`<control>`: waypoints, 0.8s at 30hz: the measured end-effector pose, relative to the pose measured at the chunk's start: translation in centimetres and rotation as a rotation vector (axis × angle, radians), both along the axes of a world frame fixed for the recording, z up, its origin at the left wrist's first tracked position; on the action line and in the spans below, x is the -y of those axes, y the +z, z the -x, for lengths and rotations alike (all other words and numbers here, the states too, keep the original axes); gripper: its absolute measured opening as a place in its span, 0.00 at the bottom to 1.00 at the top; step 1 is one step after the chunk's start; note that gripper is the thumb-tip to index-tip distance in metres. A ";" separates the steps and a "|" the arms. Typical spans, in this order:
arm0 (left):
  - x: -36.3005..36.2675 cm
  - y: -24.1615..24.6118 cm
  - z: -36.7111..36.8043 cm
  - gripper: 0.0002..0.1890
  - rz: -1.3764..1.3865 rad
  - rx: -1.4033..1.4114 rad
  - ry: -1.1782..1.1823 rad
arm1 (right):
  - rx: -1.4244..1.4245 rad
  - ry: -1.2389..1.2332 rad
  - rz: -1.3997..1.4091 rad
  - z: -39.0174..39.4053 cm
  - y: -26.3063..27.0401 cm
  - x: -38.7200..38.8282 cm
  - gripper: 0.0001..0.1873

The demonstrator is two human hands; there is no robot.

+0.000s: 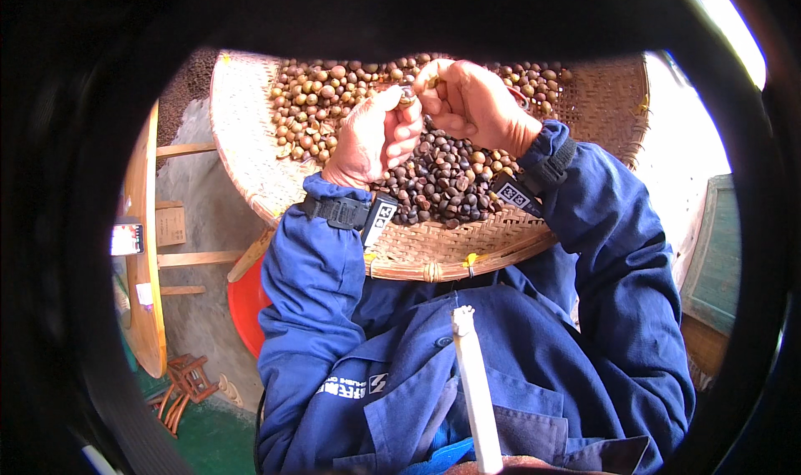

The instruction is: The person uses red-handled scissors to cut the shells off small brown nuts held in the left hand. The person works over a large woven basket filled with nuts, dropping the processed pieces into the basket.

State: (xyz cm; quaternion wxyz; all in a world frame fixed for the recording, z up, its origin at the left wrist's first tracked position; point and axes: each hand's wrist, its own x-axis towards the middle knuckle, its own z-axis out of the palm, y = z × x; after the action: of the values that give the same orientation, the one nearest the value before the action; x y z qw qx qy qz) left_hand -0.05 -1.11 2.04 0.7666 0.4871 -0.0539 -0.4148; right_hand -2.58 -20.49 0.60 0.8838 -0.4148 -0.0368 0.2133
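Both hands are raised over a round woven bamboo tray (250, 156). Between its thumb and forefinger my left hand (375, 131) pinches a small round nut (407, 96). Close on its right, my right hand (472, 103) has curled fingers near that nut; whether something lies within them cannot be told. Brown, round fruits or nuts (310, 96) cover the far part of the tray. Below the hands lies a heap of dark, shiny seeds (447, 181), with a few lighter round ones at its right side.
A wooden table (150, 225) stands at the left with a phone (127, 239) on it. A red plastic basin (247, 306) sits below the tray's left edge. A lit cigarette (475, 387) juts into view at the bottom. A greenish panel (713, 256) is at the right.
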 end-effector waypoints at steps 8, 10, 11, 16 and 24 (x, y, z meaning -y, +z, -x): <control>0.2 -1.3 -0.4 0.21 -0.020 0.039 0.050 | 0.506 -0.198 0.555 0.3 -0.2 -0.8 0.13; 0.3 -1.6 -0.5 0.22 -0.053 0.069 0.066 | 0.561 -0.258 0.746 0.5 0.0 -0.6 0.15; 0.4 -1.7 -0.5 0.22 -0.068 0.098 0.064 | 0.597 -0.255 0.755 0.5 0.1 -0.6 0.14; 0.6 -2.0 -0.1 0.19 -0.292 0.306 0.128 | 0.691 -0.248 1.024 0.7 0.5 -0.5 0.12; 0.6 -1.7 0.8 0.17 -0.221 0.299 0.087 | 0.921 -0.317 1.028 0.4 -0.9 -1.0 0.11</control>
State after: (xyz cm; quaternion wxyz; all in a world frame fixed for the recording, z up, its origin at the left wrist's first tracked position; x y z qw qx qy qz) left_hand -0.84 -1.75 0.32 0.7090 0.6266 -0.1002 -0.3077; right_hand -2.94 -19.51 -0.35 0.4911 -0.8279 -0.2405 -0.1248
